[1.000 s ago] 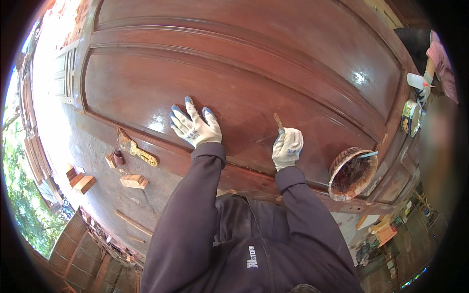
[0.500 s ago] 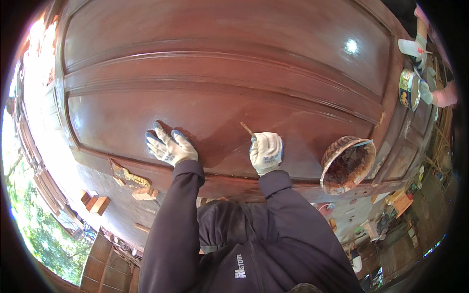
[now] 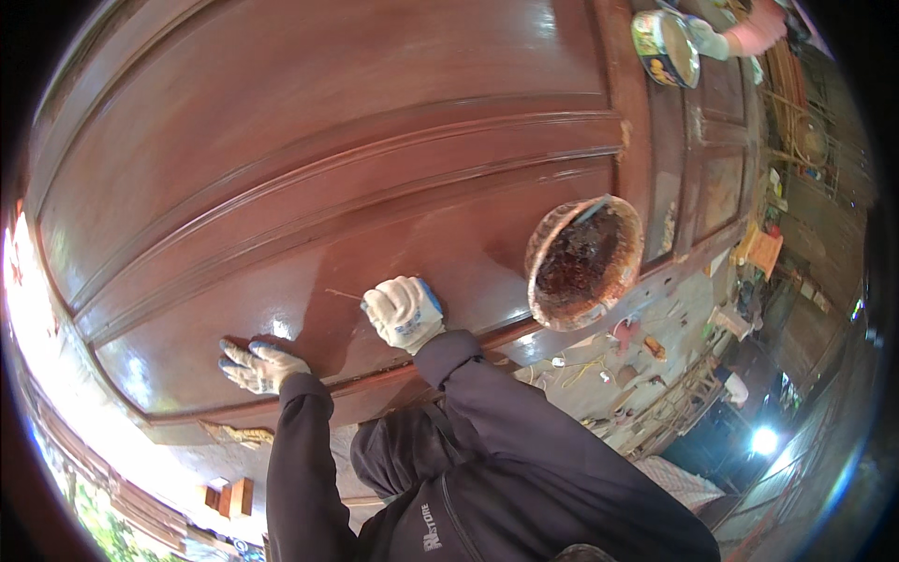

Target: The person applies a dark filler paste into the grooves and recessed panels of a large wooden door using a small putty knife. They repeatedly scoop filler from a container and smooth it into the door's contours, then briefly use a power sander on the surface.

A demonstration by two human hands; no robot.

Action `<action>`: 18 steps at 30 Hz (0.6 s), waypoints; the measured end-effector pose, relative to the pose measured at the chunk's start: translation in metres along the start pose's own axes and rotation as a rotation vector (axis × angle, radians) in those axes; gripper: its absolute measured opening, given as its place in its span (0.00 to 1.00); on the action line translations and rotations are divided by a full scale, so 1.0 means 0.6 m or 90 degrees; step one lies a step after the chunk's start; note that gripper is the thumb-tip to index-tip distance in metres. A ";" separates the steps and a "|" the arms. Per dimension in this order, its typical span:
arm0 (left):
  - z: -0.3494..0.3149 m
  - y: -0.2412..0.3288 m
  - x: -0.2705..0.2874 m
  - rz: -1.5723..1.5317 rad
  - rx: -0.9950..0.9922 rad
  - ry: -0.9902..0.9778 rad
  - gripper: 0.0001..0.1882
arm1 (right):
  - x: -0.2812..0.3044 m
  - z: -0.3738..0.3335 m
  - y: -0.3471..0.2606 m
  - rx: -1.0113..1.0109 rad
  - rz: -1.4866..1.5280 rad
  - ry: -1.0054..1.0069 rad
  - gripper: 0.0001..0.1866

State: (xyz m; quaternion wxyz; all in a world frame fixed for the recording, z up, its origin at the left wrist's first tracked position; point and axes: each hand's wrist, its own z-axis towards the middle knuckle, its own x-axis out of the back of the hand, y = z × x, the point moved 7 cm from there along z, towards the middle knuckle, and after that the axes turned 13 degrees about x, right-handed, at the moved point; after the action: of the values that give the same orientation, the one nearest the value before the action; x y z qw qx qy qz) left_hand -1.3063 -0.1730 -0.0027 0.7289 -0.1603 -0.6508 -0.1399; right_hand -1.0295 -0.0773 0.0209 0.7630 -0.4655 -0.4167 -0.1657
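Note:
A large reddish-brown wooden door (image 3: 393,201) with moulded panels lies flat before me. My left hand (image 3: 259,366), in a white glove with blue fingertips, rests on its near panel with fingers spread. To its right, my right hand (image 3: 405,313), gloved alike, is closed round a thin brown stick (image 3: 343,294) whose end pokes out to the left. What else the fist covers is hidden. Farther right, a round bowl (image 3: 546,281) stands on the door near its front edge, its inside crusted with dark brown stuff. A bluish flat strip (image 3: 593,210) leans at its rim.
At the far right, another person's gloved hand (image 3: 709,39) is at a labelled tin (image 3: 653,56). More panelled wood (image 3: 719,140) lies beyond the bowl. On the floor below are wooden blocks (image 3: 241,497), a small wooden stool (image 3: 757,248) and scattered odds and ends. A bright lamp (image 3: 764,440) shines lower right.
The view has swung to the right and tilted, so door and bowl appear shifted left. My left hand stays flat on the panel; my right fist still grips the stick.

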 end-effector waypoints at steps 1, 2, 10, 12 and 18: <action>0.000 0.002 0.000 0.002 0.001 -0.007 0.29 | 0.001 0.001 0.000 -0.006 0.000 0.003 0.10; 0.000 0.004 0.000 -0.002 0.006 -0.013 0.29 | 0.001 -0.002 0.001 -0.008 -0.019 0.015 0.10; 0.005 -0.002 -0.011 0.024 0.017 -0.018 0.28 | 0.005 -0.007 0.003 -0.004 -0.047 0.038 0.08; 0.006 -0.006 -0.015 0.028 0.009 -0.007 0.28 | 0.006 -0.008 0.003 0.000 -0.054 0.041 0.08; 0.010 -0.002 -0.018 0.013 0.006 0.017 0.29 | 0.002 -0.004 -0.004 0.012 -0.077 0.054 0.07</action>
State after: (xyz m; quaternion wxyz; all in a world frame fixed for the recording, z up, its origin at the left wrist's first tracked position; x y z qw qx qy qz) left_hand -1.3133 -0.1720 -0.0127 0.7396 -0.1620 -0.6400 -0.1314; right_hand -1.0292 -0.0801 0.0228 0.7730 -0.4251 -0.4125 -0.2271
